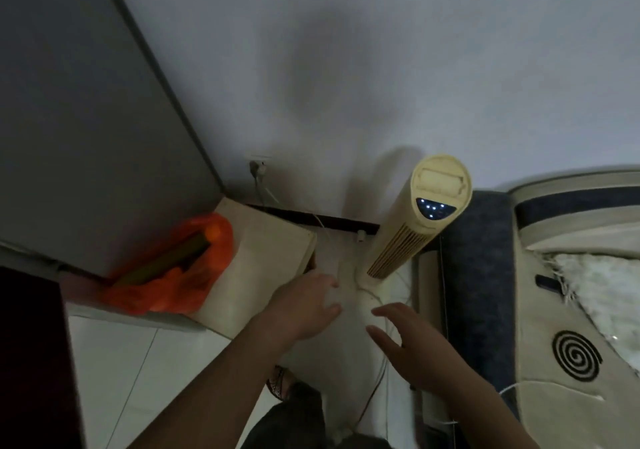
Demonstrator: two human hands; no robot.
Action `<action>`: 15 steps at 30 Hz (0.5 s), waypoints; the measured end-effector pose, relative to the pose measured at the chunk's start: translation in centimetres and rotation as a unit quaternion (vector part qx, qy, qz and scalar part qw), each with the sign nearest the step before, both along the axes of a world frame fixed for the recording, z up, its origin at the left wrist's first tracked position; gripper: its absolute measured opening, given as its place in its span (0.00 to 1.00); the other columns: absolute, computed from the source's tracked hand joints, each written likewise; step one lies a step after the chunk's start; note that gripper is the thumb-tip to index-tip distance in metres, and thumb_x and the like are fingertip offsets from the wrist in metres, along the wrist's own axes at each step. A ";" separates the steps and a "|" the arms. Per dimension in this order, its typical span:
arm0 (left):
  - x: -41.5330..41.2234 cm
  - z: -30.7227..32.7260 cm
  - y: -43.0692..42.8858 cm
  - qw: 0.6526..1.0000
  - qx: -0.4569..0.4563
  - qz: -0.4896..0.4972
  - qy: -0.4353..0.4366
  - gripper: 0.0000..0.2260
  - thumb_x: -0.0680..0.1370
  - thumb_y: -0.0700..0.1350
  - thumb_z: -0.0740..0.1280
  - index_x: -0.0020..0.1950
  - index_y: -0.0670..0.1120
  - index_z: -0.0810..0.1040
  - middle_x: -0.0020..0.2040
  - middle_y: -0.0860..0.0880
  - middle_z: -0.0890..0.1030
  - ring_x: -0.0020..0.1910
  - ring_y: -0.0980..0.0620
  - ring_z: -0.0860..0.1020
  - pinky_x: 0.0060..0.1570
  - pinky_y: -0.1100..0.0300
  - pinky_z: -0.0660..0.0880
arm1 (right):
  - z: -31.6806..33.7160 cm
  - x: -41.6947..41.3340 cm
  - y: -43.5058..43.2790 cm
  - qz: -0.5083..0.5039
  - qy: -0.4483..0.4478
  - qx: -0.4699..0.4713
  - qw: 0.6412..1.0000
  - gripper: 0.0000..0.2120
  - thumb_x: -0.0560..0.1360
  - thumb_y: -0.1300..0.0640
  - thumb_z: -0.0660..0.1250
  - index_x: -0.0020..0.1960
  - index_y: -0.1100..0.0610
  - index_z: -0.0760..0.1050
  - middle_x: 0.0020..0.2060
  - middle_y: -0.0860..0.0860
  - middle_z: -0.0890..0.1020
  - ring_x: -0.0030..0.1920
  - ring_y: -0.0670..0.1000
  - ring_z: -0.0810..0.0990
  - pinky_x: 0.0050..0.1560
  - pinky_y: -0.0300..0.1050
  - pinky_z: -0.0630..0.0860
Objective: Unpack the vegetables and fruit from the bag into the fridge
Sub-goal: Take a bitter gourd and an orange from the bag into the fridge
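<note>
Head cam shows the grey fridge (86, 119) far left, the orange bag (173, 275) sitting on the beige desk (270, 258) right beside it, then left hand (304, 306) and right hand (412, 348) apart over the floor (138, 362), fingers spread, holding nothing.

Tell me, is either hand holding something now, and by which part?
Nothing is held. The left hand and the right hand are both open; the bag lies apart, untouched.

1. One wide-angle head view looks steeply down at the floor (138, 362), facing the wall (381, 67).
2. The left hand (304, 305) and right hand (415, 348) lie near the lens, low centre.
3. Straight edges bow towards the frame's borders.
</note>
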State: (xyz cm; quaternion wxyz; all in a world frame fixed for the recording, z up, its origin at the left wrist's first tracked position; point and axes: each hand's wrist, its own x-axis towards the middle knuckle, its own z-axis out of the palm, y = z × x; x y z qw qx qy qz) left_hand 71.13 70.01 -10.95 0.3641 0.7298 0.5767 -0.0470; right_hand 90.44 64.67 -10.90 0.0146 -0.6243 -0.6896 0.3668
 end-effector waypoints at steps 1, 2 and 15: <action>-1.0 -0.1 1.1 1.000 0.011 0.015 -0.003 0.20 0.78 0.56 0.60 0.68 0.51 0.66 0.66 0.51 0.70 0.61 0.52 0.71 0.58 0.56 0.70 | -0.1 -0.9 1.5 0.009 -0.006 0.006 1.000 0.21 0.76 0.40 0.57 0.67 0.46 0.66 0.66 0.44 0.70 0.61 0.43 0.71 0.61 0.39 0.69; -2.3 -0.4 1.9 0.999 0.018 0.031 -0.002 0.20 0.78 0.56 0.60 0.68 0.51 0.67 0.66 0.51 0.70 0.61 0.52 0.71 0.58 0.57 0.71 | -0.1 -1.9 3.1 0.023 -0.010 0.012 1.000 0.21 0.77 0.40 0.57 0.67 0.47 0.66 0.66 0.45 0.70 0.62 0.44 0.71 0.62 0.39 0.69; -20.1 -4.0 3.5 0.957 0.016 0.281 0.072 0.22 0.76 0.59 0.60 0.67 0.50 0.68 0.65 0.51 0.73 0.64 0.51 0.71 0.59 0.55 0.71 | -4.0 -21.5 19.2 0.369 0.015 0.007 0.929 0.21 0.77 0.42 0.57 0.66 0.50 0.68 0.64 0.48 0.72 0.60 0.47 0.72 0.61 0.46 0.71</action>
